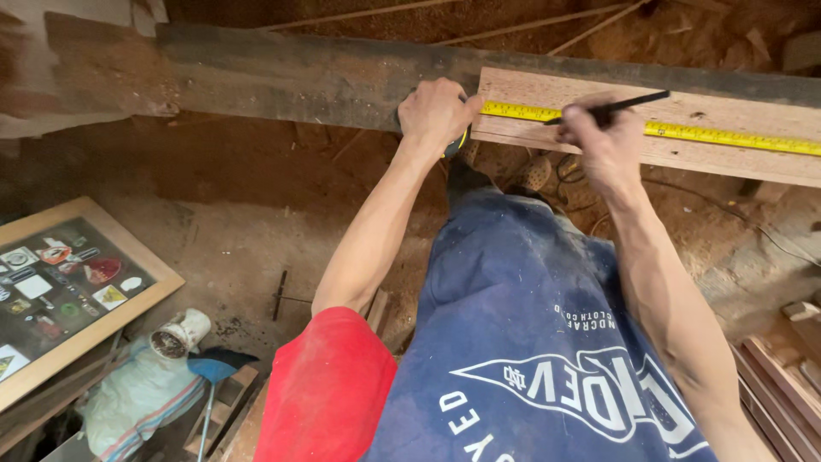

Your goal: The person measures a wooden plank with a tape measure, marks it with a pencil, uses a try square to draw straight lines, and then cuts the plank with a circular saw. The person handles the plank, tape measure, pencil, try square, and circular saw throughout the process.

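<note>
A pale wooden plank (pixel 744 158) lies on a dark, long beam (pixel 299 77) across the top of the view. A yellow tape measure blade (pixel 727 134) stretches along the plank toward the right. My left hand (pixel 438 113) grips the tape measure case at the plank's left end. My right hand (pixel 603 141) holds a dark pencil (pixel 633 103) with its tip near the tape on the plank. My blue printed shirt and red sleeve fill the lower middle.
The floor below is covered in sawdust. A wood-framed board (pixel 64 291) with small stickers leans at the left, with a white sack and pipe (pixel 154 368) beside it. Stacked wood strips (pixel 787 393) lie at the lower right. A cable runs at the right.
</note>
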